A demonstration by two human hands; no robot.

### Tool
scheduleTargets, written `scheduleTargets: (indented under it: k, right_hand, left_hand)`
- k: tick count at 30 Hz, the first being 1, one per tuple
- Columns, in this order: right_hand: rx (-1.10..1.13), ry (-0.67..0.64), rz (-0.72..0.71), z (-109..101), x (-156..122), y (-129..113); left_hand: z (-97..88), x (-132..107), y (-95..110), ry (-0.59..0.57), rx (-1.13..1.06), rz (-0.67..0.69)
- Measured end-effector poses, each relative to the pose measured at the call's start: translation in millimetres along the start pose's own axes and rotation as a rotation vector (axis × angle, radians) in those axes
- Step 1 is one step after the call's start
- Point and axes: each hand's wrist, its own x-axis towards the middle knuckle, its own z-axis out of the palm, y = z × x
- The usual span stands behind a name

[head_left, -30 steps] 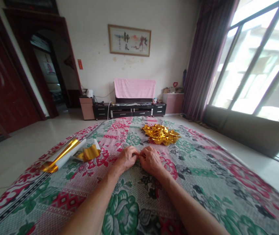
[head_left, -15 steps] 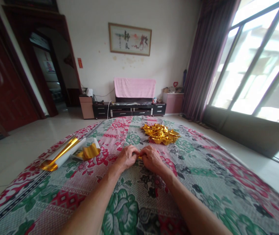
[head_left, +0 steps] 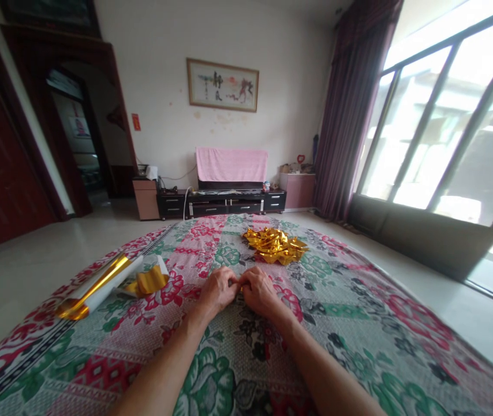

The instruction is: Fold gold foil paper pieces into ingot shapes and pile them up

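Note:
Close together over the middle of the flowered cloth (head_left: 212, 323), my left hand (head_left: 220, 289) and my right hand (head_left: 259, 290) meet at the fingertips. Both are closed on a small piece of gold foil paper (head_left: 242, 288), of which only a sliver shows between the fingers. Just beyond them lies a pile of folded gold foil pieces (head_left: 275, 245), shiny and pointed. To the left rest a loose roll of gold foil paper (head_left: 99, 289) with a white back and a curled smaller stack of gold paper (head_left: 151, 281).
The cloth covers a broad surface with a rounded far edge. Past it stands a low black cabinet (head_left: 212, 209) bearing something under a pink cloth (head_left: 231, 164). A purple curtain (head_left: 346, 127) and large windows (head_left: 437, 127) are on the right, doorways on the left.
The view has tilted up and turned slightly right. My hands remain together, their fingers closer, and less of the gold foil shows between them.

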Motion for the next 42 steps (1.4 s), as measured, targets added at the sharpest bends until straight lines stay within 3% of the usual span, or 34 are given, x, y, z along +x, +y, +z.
scheduleTargets:
  k: [22, 25, 29, 31, 37, 42]
  right_hand:
    - [0.061, -0.131, -0.122, -18, 1, 0]
    - [0.086, -0.066, -0.084, -16, 3, 2]
    - [0.12, 0.191, -0.035, -13, 9, 9]
    - [0.091, 0.253, -0.028, -13, 11, 12]
    - [0.024, 0.081, 0.004, -15, 10, 14]
    - [-0.026, 0.06, -0.067, -15, 8, 14]
  left_hand:
    - [-5.5, -1, 4, -0.037, -0.038, -0.006]
    - [-7.6, -2, 6, -0.054, -0.011, 0.003]
    - [-10.9, -3, 11, -0.082, 0.05, 0.029]
    - [-12.1, -4, 14, -0.088, 0.081, 0.057]
    - [-15.0, -2, 19, -0.124, 0.172, 0.145]
    - [-16.4, 0, 15, -0.067, 0.23, 0.093]
